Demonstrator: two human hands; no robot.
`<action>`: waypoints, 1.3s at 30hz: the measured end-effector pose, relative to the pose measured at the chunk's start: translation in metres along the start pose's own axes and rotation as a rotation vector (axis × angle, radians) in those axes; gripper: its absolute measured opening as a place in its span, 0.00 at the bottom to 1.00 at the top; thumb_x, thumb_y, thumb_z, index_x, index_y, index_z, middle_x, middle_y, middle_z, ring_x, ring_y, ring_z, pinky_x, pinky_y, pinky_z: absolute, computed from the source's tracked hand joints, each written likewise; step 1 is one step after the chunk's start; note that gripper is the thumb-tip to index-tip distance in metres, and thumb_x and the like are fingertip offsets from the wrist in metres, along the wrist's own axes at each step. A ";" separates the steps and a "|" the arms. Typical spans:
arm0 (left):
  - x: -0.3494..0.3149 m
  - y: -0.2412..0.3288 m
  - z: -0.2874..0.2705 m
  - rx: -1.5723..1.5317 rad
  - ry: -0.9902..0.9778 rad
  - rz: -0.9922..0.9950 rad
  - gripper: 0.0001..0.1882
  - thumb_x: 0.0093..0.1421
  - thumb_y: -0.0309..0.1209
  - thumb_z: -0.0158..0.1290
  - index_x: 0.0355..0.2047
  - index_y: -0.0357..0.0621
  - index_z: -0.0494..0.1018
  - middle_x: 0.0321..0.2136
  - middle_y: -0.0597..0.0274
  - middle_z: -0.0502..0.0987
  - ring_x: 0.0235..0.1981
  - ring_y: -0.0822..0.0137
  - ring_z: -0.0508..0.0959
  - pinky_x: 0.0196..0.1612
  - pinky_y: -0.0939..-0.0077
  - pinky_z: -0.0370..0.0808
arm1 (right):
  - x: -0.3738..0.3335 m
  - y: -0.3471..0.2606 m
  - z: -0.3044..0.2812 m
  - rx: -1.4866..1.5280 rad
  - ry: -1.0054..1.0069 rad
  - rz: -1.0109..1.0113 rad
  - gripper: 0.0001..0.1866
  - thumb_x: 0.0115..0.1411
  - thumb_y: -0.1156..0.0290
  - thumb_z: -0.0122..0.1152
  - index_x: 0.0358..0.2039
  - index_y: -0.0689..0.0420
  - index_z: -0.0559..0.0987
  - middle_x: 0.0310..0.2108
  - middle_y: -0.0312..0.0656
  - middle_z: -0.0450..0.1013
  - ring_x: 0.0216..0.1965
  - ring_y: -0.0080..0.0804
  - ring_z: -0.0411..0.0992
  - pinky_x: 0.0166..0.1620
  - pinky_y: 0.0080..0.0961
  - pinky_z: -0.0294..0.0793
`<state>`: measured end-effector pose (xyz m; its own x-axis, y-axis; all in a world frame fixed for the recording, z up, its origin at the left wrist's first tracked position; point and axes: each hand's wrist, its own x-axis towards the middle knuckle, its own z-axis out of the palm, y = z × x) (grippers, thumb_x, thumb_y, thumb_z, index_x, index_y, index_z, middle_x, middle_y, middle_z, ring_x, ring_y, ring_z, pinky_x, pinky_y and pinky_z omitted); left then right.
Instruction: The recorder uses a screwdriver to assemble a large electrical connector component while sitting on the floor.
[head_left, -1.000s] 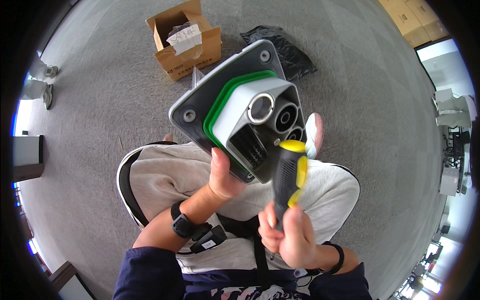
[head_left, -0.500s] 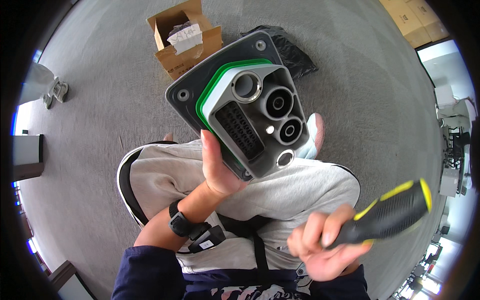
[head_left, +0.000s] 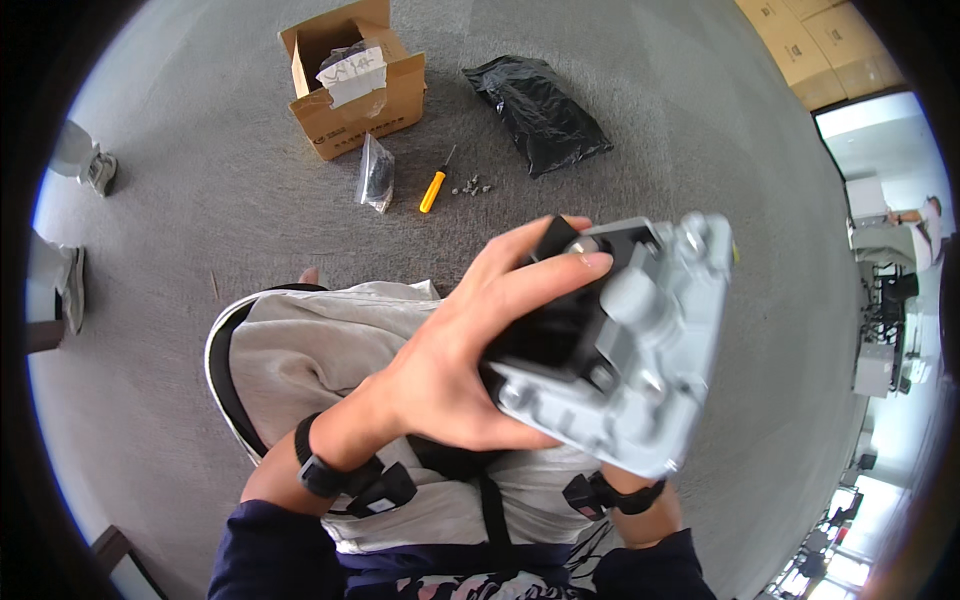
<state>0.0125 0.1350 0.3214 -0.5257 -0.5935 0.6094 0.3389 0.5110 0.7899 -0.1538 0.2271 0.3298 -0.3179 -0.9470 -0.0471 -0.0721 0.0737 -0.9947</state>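
Over my lap, my left hand (head_left: pixel 455 360) is wrapped round a connector housing (head_left: pixel 690 340) with a silver-grey metal body and a black block (head_left: pixel 545 345) on it. My thumb and fingers are closed across the black block. The housing is tilted and smeared by motion. Its silver side with round bosses faces up. My right wrist (head_left: pixel 640 505) shows below the housing, but the right hand itself is hidden behind it. A small yellow bit (head_left: pixel 736 252) shows past the housing's far right edge; what it belongs to is hidden.
On the grey carpet ahead stand an open cardboard box (head_left: pixel 375 118), a clear zip bag (head_left: pixel 377 175) with dark contents, a yellow-handled screwdriver (head_left: pixel 434 190), several small grey pieces (head_left: pixel 472 186) and a black plastic bag (head_left: pixel 540 115). Another person's shoes (head_left: pixel 73 290) are at the left, stacked cartons (head_left: pixel 815 45) at far right.
The housing has turned over from its green-gasketed socket side to its other face and moved right and down. My right hand, with the black-and-yellow screwdriver, has gone behind it.
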 end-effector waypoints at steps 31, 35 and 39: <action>-0.011 0.006 0.021 0.132 0.135 -0.055 0.29 0.33 0.35 0.68 0.34 0.34 0.70 0.58 0.36 0.61 0.60 0.40 0.62 0.59 0.44 0.59 | -0.015 0.024 -0.008 0.103 0.090 -0.083 0.45 0.50 0.68 0.68 0.63 0.61 0.51 0.55 0.45 0.62 0.52 0.30 0.67 0.50 0.26 0.69; -0.009 0.008 0.022 0.185 0.133 -0.084 0.26 0.33 0.36 0.68 0.30 0.33 0.72 0.59 0.36 0.61 0.60 0.40 0.62 0.60 0.46 0.60 | -0.015 0.021 -0.010 0.089 0.105 -0.094 0.44 0.51 0.68 0.67 0.62 0.61 0.52 0.55 0.45 0.63 0.52 0.30 0.67 0.51 0.26 0.69; -0.011 0.012 0.016 0.295 0.055 -0.160 0.23 0.33 0.38 0.67 0.25 0.33 0.74 0.60 0.39 0.61 0.61 0.44 0.62 0.61 0.50 0.60 | -0.015 0.025 -0.009 0.104 0.105 -0.087 0.42 0.52 0.68 0.66 0.62 0.61 0.53 0.54 0.45 0.63 0.52 0.31 0.67 0.51 0.26 0.70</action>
<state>0.0095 0.1580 0.3235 -0.5085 -0.7094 0.4880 0.0104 0.5617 0.8273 -0.1598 0.2459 0.3061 -0.4117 -0.9102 0.0443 -0.0076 -0.0452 -0.9989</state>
